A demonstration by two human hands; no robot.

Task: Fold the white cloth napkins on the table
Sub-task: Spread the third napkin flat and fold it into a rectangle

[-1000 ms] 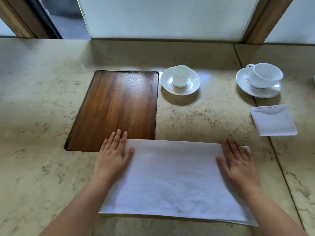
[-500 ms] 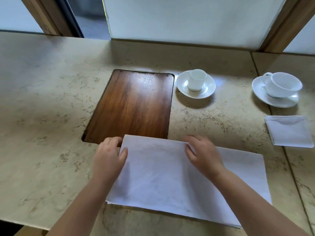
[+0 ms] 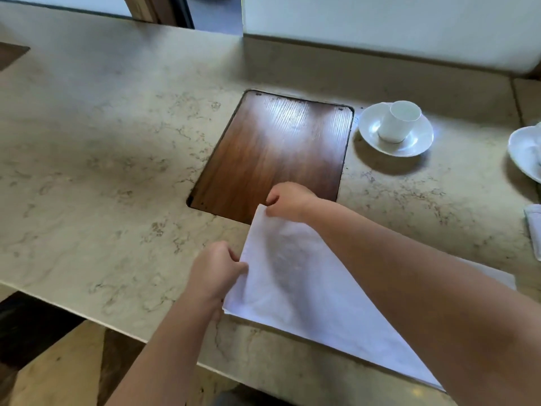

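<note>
The left hand (image 3: 216,268) is curled shut, pinching the left edge of the white napkin (image 3: 295,288) about midway along it. This napkin lies on the near part of the marble table (image 3: 102,171), its far left corner over the near edge of the inset wooden panel (image 3: 278,153). The right hand (image 3: 288,202), its arm crossing over the cloth, pinches that far left corner, which looks slightly lifted. By my reading, the next fold is only starting, so this napkin is at most half done. Farther right stand a cup on a saucer (image 3: 396,130) and, cut off by the frame, a second saucer (image 3: 524,150). At the right edge, 1 folded napkin (image 3: 534,227) seems finished.
</note>
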